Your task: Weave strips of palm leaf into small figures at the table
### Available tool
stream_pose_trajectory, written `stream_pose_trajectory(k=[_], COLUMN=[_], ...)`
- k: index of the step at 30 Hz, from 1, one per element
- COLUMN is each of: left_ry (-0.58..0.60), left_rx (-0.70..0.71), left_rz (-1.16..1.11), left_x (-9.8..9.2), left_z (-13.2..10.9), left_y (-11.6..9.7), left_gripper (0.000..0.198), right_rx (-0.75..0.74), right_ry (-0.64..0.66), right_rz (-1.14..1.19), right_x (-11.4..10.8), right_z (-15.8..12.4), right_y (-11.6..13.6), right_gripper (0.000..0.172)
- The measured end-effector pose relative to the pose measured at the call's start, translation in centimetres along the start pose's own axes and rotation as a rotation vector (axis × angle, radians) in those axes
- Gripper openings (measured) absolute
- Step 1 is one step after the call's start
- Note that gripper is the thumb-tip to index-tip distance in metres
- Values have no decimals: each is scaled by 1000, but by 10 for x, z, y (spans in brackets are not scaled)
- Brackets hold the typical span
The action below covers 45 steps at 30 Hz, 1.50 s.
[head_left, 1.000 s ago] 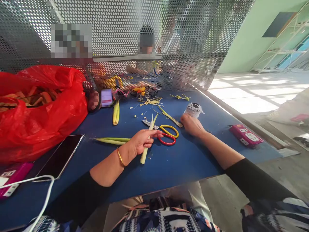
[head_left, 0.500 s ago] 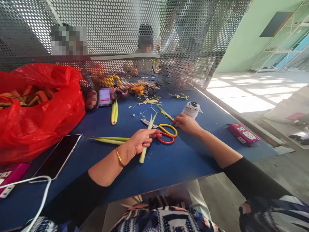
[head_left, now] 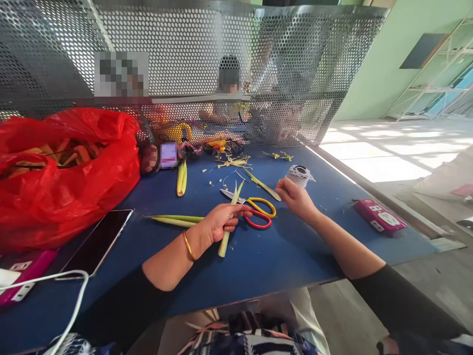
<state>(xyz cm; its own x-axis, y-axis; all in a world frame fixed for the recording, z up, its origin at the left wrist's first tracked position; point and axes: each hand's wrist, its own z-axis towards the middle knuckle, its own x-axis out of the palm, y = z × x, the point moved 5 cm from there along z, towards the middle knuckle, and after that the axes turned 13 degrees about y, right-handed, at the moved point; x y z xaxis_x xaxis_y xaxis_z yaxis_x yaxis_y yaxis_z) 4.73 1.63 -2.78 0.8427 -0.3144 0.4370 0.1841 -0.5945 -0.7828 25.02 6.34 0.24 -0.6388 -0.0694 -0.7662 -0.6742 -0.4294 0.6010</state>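
Observation:
My left hand (head_left: 223,221) is closed around a pale green leaf strip (head_left: 223,244), its split, pointed tips upward and its cut end toward me. Just beyond, scissors (head_left: 261,204) with one yellow and one red handle lie on the blue table, partly behind the leaf strip and my fingers. My right hand (head_left: 295,197) is closed with bent fingers in front of a white spool of string (head_left: 300,173); what it pinches, if anything, is hidden. Close to its fingertips lies the end of another leaf strip (head_left: 264,186). A long green leaf (head_left: 173,220) lies left of my left hand.
A red plastic bag (head_left: 111,197) and a phone (head_left: 96,241) with a white cable (head_left: 79,296) are at left. A folded yellow-green leaf (head_left: 181,178) and scraps (head_left: 234,161) lie farther back, before a perforated metal screen (head_left: 177,54). A pink pack (head_left: 380,216) sits at right.
The view has shifted slightly. My right hand has drawn a little to the right, uncovering the near end of the leaf strip beside it. My left hand keeps its hold.

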Motion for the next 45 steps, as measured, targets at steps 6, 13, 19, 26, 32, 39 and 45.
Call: stream_pose_trajectory(k=[6, 13, 19, 26, 32, 39, 45], left_ry=[24, 158, 197, 110, 9, -67, -87], left_rx=[0, -54, -86, -41, -4, 59, 100], left_rz=[-34, -53, -36, -14, -10, -46, -59], left_x=[2, 25, 39, 35, 27, 13, 5], left_z=[1, 28, 40, 40, 31, 29, 30], left_y=[-2, 5, 13, 13, 7, -2, -12], left_gripper=[20, 19, 20, 23, 24, 25, 25], right_rx=[-121, -415, -627, -637, 402, 578, 377], right_ry=[-21, 61, 152, 148, -174, 176, 349], right_rz=[-295, -551, -569, -550, -756, -716, -628], right_x=[1, 30, 51, 45, -32, -37, -78], right_z=[-13, -40, -56, -49, 11, 43, 40], right_y=[28, 64, 78, 79, 32, 0, -36], right_gripper=[15, 26, 28, 36, 56, 57, 61])
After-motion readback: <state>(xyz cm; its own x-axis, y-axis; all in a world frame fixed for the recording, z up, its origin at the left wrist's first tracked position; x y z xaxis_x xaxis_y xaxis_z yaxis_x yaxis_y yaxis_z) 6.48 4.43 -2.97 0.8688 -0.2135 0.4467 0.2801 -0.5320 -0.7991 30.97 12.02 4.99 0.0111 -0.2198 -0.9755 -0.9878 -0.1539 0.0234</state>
